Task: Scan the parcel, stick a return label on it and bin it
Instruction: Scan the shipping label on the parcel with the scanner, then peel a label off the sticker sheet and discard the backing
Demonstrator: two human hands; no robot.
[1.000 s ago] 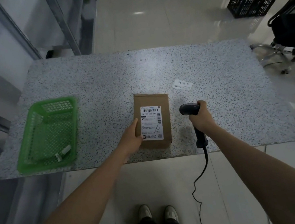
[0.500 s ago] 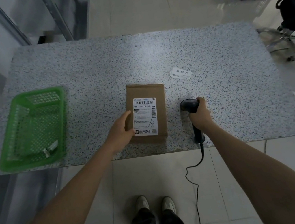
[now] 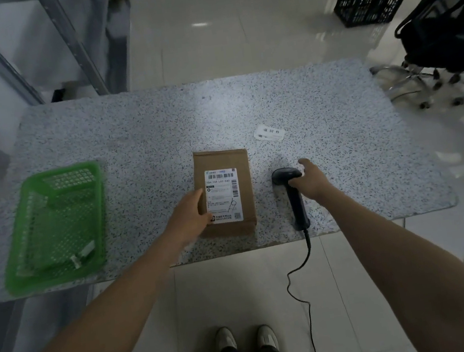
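Note:
A brown cardboard parcel (image 3: 221,159) lies flat near the table's front edge, with a white shipping label (image 3: 223,195) facing up. My left hand (image 3: 190,214) grips its left edge, thumb on top beside the label. To the parcel's right, a black barcode scanner (image 3: 297,205) lies on the table. My right hand (image 3: 313,179) hovers over its neck with the thumb lifted and the fingers loose, barely touching it. The small white return label (image 3: 269,134) lies on the table beyond the scanner. A green plastic basket (image 3: 60,170) stands at the front left.
The speckled stone table (image 3: 157,120) spans the view. The scanner's cable (image 3: 303,267) hangs off the front edge to the floor. A black office chair (image 3: 444,38) and a black crate (image 3: 367,4) stand on the floor at the right rear. Metal shelving stands at the left.
My right hand has laid the scanner down on the table and loosened its grip, thumb lifting away. My left hand has stayed on the parcel's left edge.

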